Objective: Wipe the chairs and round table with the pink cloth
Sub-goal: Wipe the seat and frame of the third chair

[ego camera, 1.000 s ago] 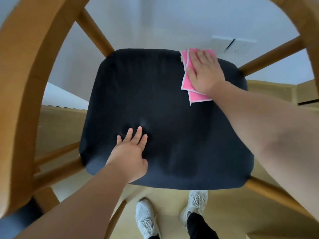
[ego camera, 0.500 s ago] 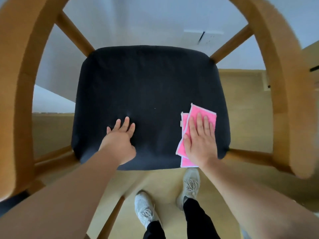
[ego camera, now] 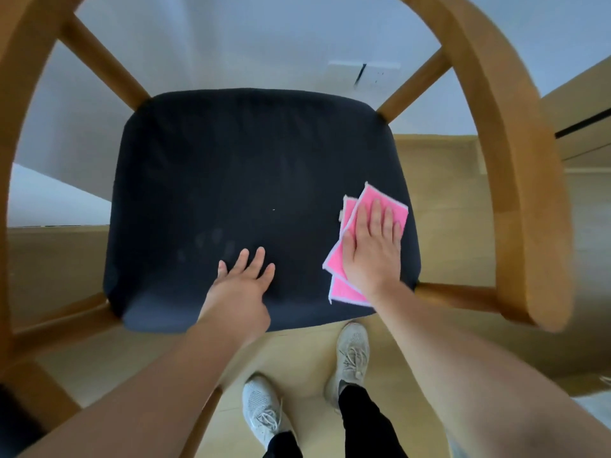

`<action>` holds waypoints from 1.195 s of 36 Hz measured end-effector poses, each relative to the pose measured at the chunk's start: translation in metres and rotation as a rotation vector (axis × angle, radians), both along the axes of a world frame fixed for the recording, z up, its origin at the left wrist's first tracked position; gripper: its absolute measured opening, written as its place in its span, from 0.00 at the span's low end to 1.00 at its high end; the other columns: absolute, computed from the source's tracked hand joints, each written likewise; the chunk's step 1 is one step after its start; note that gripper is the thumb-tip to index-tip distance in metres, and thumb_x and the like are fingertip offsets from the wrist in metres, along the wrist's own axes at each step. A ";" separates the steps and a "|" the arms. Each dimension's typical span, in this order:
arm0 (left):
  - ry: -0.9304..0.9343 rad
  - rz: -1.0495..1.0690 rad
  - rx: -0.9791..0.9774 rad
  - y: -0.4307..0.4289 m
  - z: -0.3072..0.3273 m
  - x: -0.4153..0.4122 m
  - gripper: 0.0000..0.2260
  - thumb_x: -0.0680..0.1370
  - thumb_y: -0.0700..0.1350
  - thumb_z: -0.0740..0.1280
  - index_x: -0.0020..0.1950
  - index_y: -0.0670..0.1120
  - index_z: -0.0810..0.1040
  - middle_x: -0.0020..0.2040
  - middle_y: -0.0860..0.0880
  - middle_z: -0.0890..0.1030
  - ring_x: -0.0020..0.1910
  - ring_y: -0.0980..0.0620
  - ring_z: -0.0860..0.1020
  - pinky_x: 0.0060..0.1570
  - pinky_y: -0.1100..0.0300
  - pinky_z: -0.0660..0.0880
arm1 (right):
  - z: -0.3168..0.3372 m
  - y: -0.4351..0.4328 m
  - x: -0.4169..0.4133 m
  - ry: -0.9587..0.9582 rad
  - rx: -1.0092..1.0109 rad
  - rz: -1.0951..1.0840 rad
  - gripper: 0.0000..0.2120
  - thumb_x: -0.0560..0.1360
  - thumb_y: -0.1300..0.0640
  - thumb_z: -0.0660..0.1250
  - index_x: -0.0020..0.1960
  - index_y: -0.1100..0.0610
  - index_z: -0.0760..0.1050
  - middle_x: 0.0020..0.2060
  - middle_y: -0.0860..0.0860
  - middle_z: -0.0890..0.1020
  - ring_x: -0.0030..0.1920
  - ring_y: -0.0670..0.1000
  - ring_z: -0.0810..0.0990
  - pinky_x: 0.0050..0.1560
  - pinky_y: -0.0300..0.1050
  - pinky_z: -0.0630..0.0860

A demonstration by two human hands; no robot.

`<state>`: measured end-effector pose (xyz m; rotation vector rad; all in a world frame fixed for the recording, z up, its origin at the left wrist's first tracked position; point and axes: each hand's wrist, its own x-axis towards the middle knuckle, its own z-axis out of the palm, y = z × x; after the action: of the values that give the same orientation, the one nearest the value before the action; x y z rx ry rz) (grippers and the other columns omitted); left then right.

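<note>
Head view: one wooden chair (ego camera: pixel 515 166) with one dark seat cushion (ego camera: pixel 251 180), one pink cloth (ego camera: pixel 347 259), two hands, two pale sneakers (ego camera: pixel 264 414). Right hand (ego camera: pixel 372 249) lies flat, fingers spread, pressing the folded cloth onto the cushion's near right corner — no closed grip. Left hand (ego camera: pixel 243 285) rests open on the cushion's front edge, holding nothing. Below — pale wood-look floor (ego camera: pixel 443 206); a white wall (ego camera: pixel 251 44) with a socket plate stands behind.

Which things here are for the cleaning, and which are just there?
For the job:
pink cloth
chair seat
wooden chair frame
right hand, flat on the cloth
left hand, resting on the seat

Just there:
shoes
wall socket
</note>
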<state>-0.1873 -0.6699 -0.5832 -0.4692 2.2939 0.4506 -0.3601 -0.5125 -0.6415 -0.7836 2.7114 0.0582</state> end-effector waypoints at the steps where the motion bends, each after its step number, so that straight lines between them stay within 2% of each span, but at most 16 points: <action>1: -0.012 -0.004 0.011 -0.002 0.000 -0.001 0.32 0.77 0.43 0.56 0.78 0.51 0.45 0.78 0.50 0.37 0.77 0.47 0.38 0.75 0.46 0.42 | -0.001 -0.009 -0.013 0.012 -0.001 -0.016 0.30 0.81 0.45 0.37 0.80 0.58 0.42 0.79 0.58 0.47 0.79 0.59 0.44 0.77 0.56 0.41; 5: -0.059 -0.002 0.041 -0.002 0.000 -0.003 0.35 0.75 0.42 0.57 0.78 0.50 0.44 0.78 0.49 0.36 0.76 0.46 0.37 0.74 0.44 0.41 | -0.005 -0.044 -0.059 0.049 -0.020 -0.032 0.30 0.82 0.44 0.38 0.80 0.59 0.41 0.79 0.58 0.45 0.78 0.60 0.43 0.77 0.56 0.41; 14: -0.107 -0.029 0.046 -0.003 -0.007 -0.007 0.35 0.75 0.44 0.57 0.78 0.49 0.43 0.77 0.48 0.36 0.76 0.45 0.36 0.73 0.43 0.39 | -0.010 -0.098 -0.131 0.100 -0.032 0.091 0.30 0.82 0.45 0.38 0.80 0.59 0.42 0.79 0.58 0.48 0.78 0.60 0.46 0.78 0.56 0.44; 17: -0.103 -0.024 0.038 -0.002 -0.010 -0.007 0.34 0.76 0.45 0.57 0.78 0.49 0.43 0.78 0.48 0.36 0.76 0.45 0.37 0.73 0.43 0.39 | -0.010 -0.128 -0.163 0.111 -0.039 0.111 0.29 0.82 0.47 0.40 0.79 0.60 0.49 0.77 0.60 0.56 0.77 0.61 0.54 0.77 0.58 0.49; 20: -0.109 -0.027 0.038 -0.002 -0.012 -0.009 0.34 0.76 0.45 0.57 0.78 0.49 0.43 0.77 0.48 0.35 0.76 0.45 0.36 0.73 0.43 0.38 | -0.011 -0.145 -0.182 0.135 -0.041 0.138 0.28 0.81 0.47 0.41 0.74 0.61 0.59 0.70 0.61 0.68 0.70 0.62 0.67 0.72 0.59 0.62; 22: -0.113 -0.029 0.035 -0.002 -0.013 -0.008 0.34 0.76 0.44 0.57 0.78 0.49 0.42 0.77 0.48 0.35 0.76 0.45 0.36 0.72 0.43 0.37 | -0.012 -0.147 -0.185 0.151 -0.043 0.161 0.28 0.81 0.46 0.40 0.72 0.61 0.62 0.67 0.60 0.71 0.66 0.61 0.70 0.69 0.58 0.65; 26: -0.105 -0.027 0.033 -0.003 -0.013 -0.006 0.34 0.76 0.44 0.57 0.78 0.50 0.43 0.77 0.49 0.35 0.76 0.46 0.36 0.73 0.44 0.38 | -0.016 -0.140 -0.186 0.132 -0.060 0.160 0.29 0.81 0.46 0.39 0.75 0.60 0.58 0.71 0.59 0.67 0.71 0.61 0.67 0.73 0.57 0.61; 29: -0.102 -0.019 0.045 -0.004 -0.011 -0.006 0.35 0.76 0.43 0.58 0.78 0.50 0.44 0.78 0.49 0.36 0.76 0.46 0.37 0.73 0.44 0.38 | -0.014 -0.122 -0.177 0.081 -0.111 0.133 0.29 0.82 0.46 0.40 0.79 0.60 0.50 0.78 0.58 0.57 0.78 0.57 0.54 0.77 0.53 0.50; 32: -0.100 -0.020 0.056 -0.005 -0.010 -0.007 0.35 0.75 0.44 0.59 0.78 0.50 0.44 0.78 0.48 0.36 0.76 0.46 0.37 0.73 0.44 0.39 | -0.010 -0.086 -0.157 0.067 -0.125 0.059 0.30 0.82 0.46 0.39 0.80 0.59 0.44 0.79 0.56 0.50 0.79 0.54 0.47 0.78 0.50 0.46; 38: -0.076 -0.017 0.068 -0.005 -0.010 -0.004 0.37 0.74 0.43 0.60 0.78 0.50 0.43 0.78 0.49 0.36 0.76 0.46 0.37 0.74 0.44 0.40 | -0.013 -0.017 -0.091 0.018 -0.085 -0.213 0.29 0.83 0.46 0.41 0.80 0.59 0.43 0.79 0.56 0.50 0.79 0.55 0.50 0.77 0.49 0.51; 43: -0.002 -0.008 0.065 -0.004 -0.008 0.003 0.36 0.74 0.41 0.59 0.78 0.50 0.45 0.78 0.49 0.38 0.76 0.46 0.38 0.74 0.43 0.42 | -0.008 0.018 -0.031 0.026 -0.052 -0.289 0.30 0.82 0.46 0.40 0.80 0.58 0.46 0.79 0.57 0.51 0.79 0.57 0.49 0.78 0.51 0.47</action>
<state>-0.1847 -0.6740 -0.5911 -0.4283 2.2709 0.5185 -0.3906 -0.4944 -0.6498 -0.4004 2.8305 -0.0688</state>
